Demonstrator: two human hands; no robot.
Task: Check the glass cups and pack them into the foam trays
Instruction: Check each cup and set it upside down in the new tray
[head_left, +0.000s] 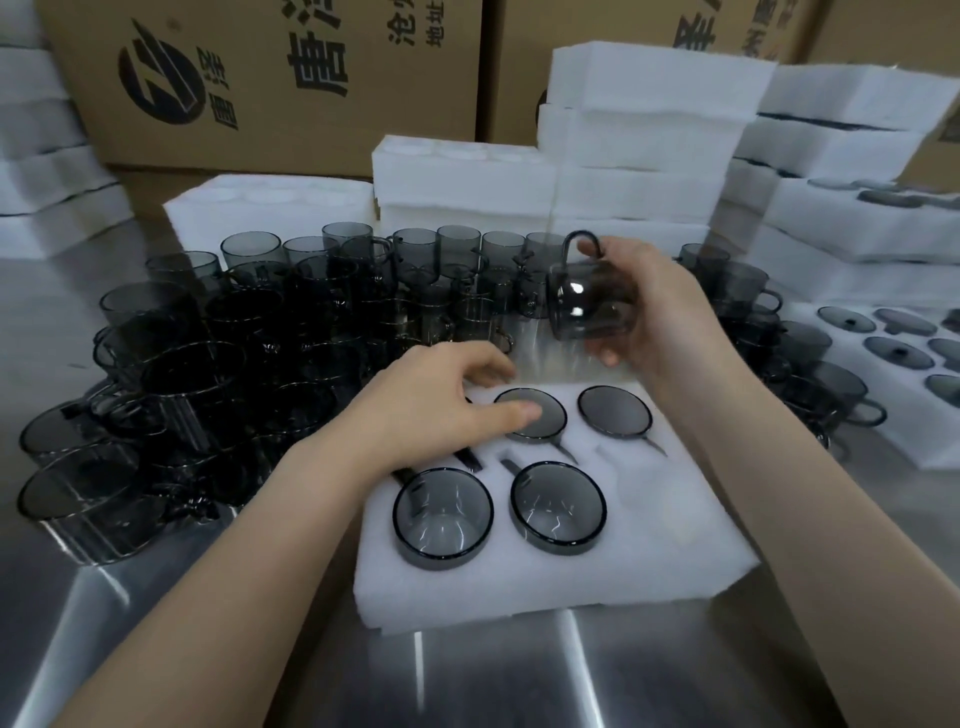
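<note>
Right hand (644, 312), centre right of frame: we are gripping one smoky cup (592, 306) with fingers and thumb clamped round its body. We are holding the cup in the air above the far edge of the tray (545, 571), tipped on its side with the handle pointing up.

Left hand (441, 400), centre of frame: we are reaching over the tray's upper-left pocket, fingers curled downward and close together, thumb lying across the rim of the upper-middle packed cup. Whatever is sitting under the palm is hidden; we cannot tell whether the fingers are closing on anything.

The tray is lying at lower centre on the steel table (519, 675). Four packed cups (442, 514) are sitting mouth-up in its pockets: two in the upper row, two in the lower row. The lower-right pocket is showing bare foam.

Loose cups (208, 364) are crowding the table at left and behind the tray. Foam stacks (649, 130) are standing at upper centre and right, cartons (260, 78) behind them. A second tray (909, 431) with dark glassware is lying at the right edge.
</note>
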